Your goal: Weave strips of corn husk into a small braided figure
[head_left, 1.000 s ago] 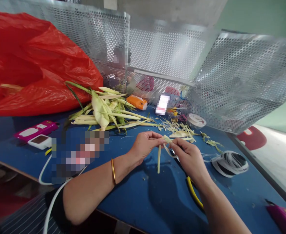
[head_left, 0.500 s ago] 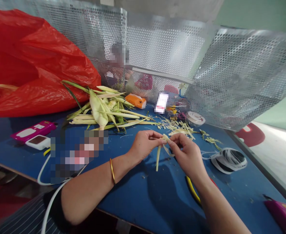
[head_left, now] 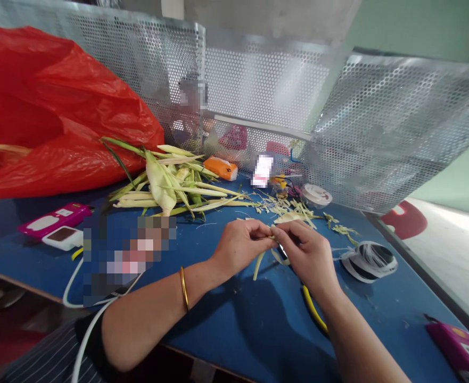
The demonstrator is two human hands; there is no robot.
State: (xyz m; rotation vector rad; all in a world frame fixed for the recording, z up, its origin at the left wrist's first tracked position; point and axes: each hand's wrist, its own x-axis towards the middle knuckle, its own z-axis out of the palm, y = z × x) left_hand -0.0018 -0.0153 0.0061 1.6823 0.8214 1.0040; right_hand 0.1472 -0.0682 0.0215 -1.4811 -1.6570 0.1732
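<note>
My left hand (head_left: 238, 246), a gold bangle at its wrist, is closed in a pinch on a pale green strip of corn husk (head_left: 257, 267). One end of the strip dangles below the fingers. My right hand (head_left: 309, 254) pinches the same husk piece from the other side, fingertips touching the left ones. A thin loop of husk (head_left: 279, 257) hangs between the hands; the part inside the fingertips is mostly hidden. Under my right forearm lies a tool with a yellow handle (head_left: 314, 311), partly covered. Shredded husk strips (head_left: 294, 210) lie just beyond the hands.
A heap of corn husks (head_left: 160, 183) lies beside a large red plastic bag (head_left: 58, 117). Perforated metal panels (head_left: 258, 85) edge the blue table (head_left: 218, 330). A spool of white string (head_left: 370, 261), an orange tissue pack (head_left: 221, 168) and magenta devices (head_left: 56, 218) also lie there.
My fingertips have closed in over the husk, so less of its pale upper part shows. The right hand has turned slightly inward. The whole view has shifted a little.
</note>
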